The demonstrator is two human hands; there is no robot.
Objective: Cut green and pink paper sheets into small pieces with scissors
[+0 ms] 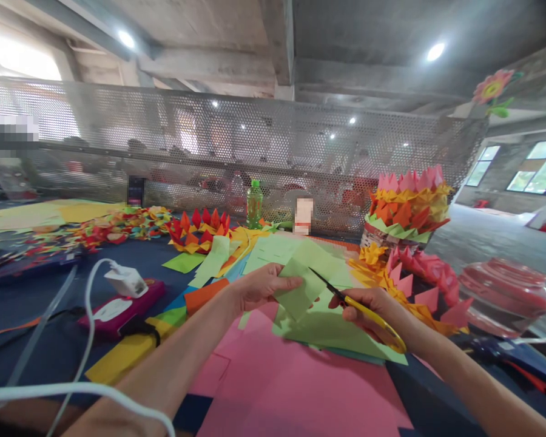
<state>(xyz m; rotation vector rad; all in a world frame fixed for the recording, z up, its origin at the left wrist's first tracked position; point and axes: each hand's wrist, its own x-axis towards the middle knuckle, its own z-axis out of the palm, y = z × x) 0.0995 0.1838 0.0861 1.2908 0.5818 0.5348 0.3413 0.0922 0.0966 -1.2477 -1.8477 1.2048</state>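
Head view, left hand (pixel 264 285) pinching green paper (pixel 299 294), right hand (pixel 372 299) gripping scissors (pixel 355 304); charger (pixel 125 281) print illegible.

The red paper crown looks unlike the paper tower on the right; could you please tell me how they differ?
The red paper crown is low, while the paper tower rises in several tiers. The crown is red and yellow-orange; the tower runs pink, yellow, orange, then pale green downward. Both have folded paper points.

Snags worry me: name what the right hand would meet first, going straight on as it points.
Its scissors lead the way; first in line looks to be the light green paper pinched in the left hand, though depth is unclear.
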